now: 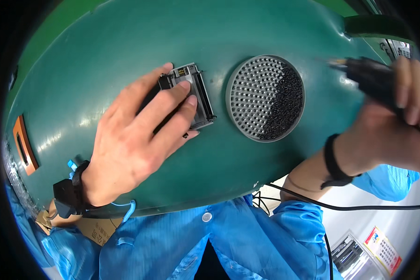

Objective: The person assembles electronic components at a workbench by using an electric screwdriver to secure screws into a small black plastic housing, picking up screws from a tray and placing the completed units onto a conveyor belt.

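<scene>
My left hand (135, 126) lies over a small grey and black electronic assembly (201, 100) on the green mat. Its fingers grip the sides and press on the top, hiding much of the left part. Gold contacts show near the assembly's upper edge. Off to the right, my right hand (396, 116) is closed around a black electric screwdriver (369, 77), blurred by motion, its tip pointing left above the mat. Between the hands sits a round grey dish (252, 93) with a dimpled bottom. Many tiny black screws (287, 107) are heaped along its right side.
The green mat (182, 32) covers the work table. An orange-brown slotted piece (24, 144) lies at the far left. A black cable (359, 206) runs below my right forearm. A clear box of dark parts (352, 254) stands at the lower right.
</scene>
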Demonstrator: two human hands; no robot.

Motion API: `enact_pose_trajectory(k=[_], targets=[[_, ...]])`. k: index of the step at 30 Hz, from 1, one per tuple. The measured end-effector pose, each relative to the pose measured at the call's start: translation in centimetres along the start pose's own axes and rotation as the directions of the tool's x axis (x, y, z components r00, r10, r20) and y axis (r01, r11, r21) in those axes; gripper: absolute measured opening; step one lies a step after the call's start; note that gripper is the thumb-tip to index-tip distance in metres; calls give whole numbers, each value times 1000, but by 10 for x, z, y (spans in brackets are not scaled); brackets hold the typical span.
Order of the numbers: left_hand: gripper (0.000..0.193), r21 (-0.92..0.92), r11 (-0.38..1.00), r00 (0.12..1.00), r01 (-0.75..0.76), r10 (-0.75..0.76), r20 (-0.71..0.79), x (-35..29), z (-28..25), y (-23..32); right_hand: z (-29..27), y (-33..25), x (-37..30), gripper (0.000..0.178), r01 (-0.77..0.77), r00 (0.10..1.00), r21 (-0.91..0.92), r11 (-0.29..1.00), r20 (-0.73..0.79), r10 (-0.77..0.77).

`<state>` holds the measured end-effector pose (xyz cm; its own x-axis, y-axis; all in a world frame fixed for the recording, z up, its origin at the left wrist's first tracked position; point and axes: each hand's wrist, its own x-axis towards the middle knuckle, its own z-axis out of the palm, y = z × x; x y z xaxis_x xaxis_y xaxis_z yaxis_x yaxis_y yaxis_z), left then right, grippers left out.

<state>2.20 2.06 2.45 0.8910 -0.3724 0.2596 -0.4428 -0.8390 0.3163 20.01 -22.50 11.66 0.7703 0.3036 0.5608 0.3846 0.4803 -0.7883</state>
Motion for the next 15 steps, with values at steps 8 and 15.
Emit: enact_pose_trajectory(k=[8, 15], targets=[[52, -121, 993, 1000, -5, 4, -16, 4, 1, -15, 11, 29, -24, 31, -89, 993, -43, 995, 71, 92], [50, -131, 991, 998, -7, -1, -57, -4, -2, -21, 20, 38, -27, 30, -113, 987, -77, 991, 109, 121]])
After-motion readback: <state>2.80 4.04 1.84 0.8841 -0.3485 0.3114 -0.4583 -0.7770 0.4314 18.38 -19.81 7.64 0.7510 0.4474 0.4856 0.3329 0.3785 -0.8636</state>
